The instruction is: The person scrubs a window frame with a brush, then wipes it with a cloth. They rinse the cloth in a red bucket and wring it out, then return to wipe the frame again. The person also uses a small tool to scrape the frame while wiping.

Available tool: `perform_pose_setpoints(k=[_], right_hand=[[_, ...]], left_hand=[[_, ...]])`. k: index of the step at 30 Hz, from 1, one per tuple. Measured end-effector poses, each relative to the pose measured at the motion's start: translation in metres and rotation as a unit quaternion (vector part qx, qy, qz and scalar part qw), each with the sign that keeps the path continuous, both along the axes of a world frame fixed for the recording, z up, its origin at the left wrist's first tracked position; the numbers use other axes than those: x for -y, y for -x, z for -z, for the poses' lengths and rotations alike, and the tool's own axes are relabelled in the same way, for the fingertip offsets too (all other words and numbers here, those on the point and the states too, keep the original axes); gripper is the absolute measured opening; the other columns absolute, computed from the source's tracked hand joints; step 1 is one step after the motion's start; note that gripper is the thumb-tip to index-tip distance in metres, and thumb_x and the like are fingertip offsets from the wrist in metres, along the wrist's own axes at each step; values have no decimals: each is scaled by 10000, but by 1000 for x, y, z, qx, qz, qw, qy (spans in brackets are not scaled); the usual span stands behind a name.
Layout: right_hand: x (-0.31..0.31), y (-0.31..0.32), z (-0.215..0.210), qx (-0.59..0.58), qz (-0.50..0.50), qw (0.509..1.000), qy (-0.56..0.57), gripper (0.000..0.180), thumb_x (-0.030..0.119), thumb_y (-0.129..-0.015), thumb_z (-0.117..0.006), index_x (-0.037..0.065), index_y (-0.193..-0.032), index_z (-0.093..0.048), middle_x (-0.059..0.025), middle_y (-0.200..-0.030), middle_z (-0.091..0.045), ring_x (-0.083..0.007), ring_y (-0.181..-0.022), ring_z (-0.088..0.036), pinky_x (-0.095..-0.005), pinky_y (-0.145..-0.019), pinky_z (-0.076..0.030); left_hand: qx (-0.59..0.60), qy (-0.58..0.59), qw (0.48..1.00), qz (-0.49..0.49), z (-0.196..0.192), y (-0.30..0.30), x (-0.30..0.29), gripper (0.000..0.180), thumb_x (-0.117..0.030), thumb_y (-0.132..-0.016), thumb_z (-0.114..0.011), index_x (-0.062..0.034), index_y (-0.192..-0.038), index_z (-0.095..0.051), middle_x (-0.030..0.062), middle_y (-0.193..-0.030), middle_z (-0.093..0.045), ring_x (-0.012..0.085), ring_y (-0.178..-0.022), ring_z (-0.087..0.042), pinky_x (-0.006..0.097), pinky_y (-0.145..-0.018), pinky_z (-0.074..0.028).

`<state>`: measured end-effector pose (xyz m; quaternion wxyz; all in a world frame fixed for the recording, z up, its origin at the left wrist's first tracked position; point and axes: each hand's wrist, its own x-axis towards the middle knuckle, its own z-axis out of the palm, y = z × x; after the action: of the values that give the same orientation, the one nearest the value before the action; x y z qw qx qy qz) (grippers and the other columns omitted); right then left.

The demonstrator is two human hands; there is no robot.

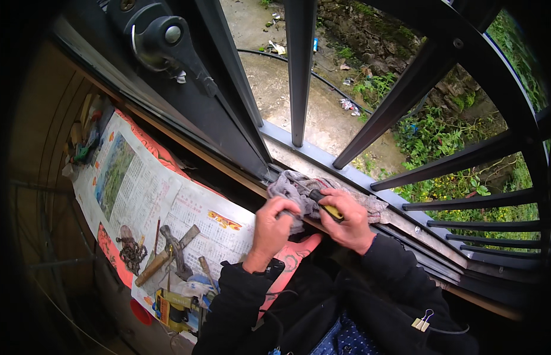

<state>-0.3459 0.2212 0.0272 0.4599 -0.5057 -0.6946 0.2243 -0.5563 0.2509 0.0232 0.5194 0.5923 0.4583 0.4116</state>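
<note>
My left hand presses on a grey rag that lies bunched on the window sill track. My right hand grips a screwdriver with a black and yellow handle, its shaft pushed into the rag. Both hands sit close together at the sill edge, just below the open window. Black sleeves cover both forearms.
Dark window bars and a sliding frame with a round latch stand right behind the hands. To the left, a printed calendar sheet covers a ledge with a hammer, a chain and small tools.
</note>
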Motion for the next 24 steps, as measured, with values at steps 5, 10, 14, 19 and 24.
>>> perform_pose_setpoints(k=[5,10,14,19,24], right_hand=[[-20,20,18,72,0,994,-76,296,-28,-817,-731,14,-1101,-661,-213,-1167,-695,-380,-1008,-722,-404,-844,-600],[-30,32,27,100,-2,991,-85,248,-11,-833,-719,21,-1073,-665,-200,-1177,-689,-358,-966,-729,-397,-795,-609],[-21,18,22,110,1,992,-53,254,-2,-831,-729,33,-1073,-664,-200,-1186,-696,-357,-977,-736,-391,-788,-612],[-24,16,16,105,5,992,-70,289,21,-835,-741,60,-1107,-653,-196,-1191,-699,-348,-990,-739,-392,-774,-614],[-35,24,22,109,-24,994,9,285,83,-882,-715,80,-1155,-632,-177,-1276,-681,-347,-1010,-735,-412,-742,-617]], left_hand=[[-149,-63,977,-137,13,16,-8,272,15,-806,-557,22,-1038,-699,174,-1082,-670,348,-1018,-651,407,-934,-521],[-298,-110,941,-114,23,10,-7,432,-93,-891,-631,25,-1306,-618,224,-1352,-580,418,-1239,-556,480,-1063,-461],[-317,-106,940,-70,22,-3,1,669,-271,-897,-745,45,-1440,-514,337,-1432,-462,507,-1290,-490,511,-1109,-424],[-319,-108,939,-66,27,-7,-12,737,-203,-876,-796,88,-1466,-462,316,-1364,-463,487,-1246,-513,483,-1064,-456],[-386,-138,908,-88,34,-20,-23,550,-112,-905,-724,101,-1373,-528,282,-1285,-516,469,-1168,-559,482,-1009,-483]])
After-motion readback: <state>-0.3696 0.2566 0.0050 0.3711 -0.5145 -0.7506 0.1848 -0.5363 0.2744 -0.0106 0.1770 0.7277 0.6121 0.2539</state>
